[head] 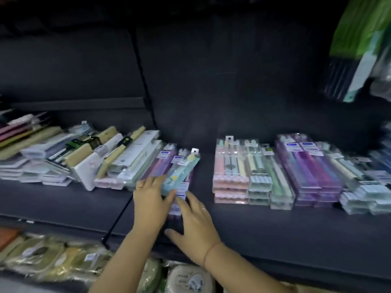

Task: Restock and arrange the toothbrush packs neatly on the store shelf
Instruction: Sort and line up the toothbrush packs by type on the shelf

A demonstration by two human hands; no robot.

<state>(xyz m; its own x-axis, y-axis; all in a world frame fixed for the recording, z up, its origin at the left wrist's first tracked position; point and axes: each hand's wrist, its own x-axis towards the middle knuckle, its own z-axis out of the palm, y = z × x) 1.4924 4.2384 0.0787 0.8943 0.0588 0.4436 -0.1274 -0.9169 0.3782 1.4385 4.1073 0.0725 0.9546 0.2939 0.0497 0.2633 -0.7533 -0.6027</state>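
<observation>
Labels: small blue-white stickers on packs, too blurred to read.
teal pack (pixel 179 172): long, flat, clear plastic; tilted atop purple packs (pixel 164 166), mid-shelf (pixel 254 229), reaching toward the front edge.
left grip (pixel 151 195): thumb and fingers pinch teal pack's near end.
right grip (pixel 196 220): fingers straight, resting on purple packs' near end.

teal pack (pixel 179 175), purple packs (pixel 306 166), pink packs (pixel 229 176), dark shelf (pixel 275 229)
</observation>
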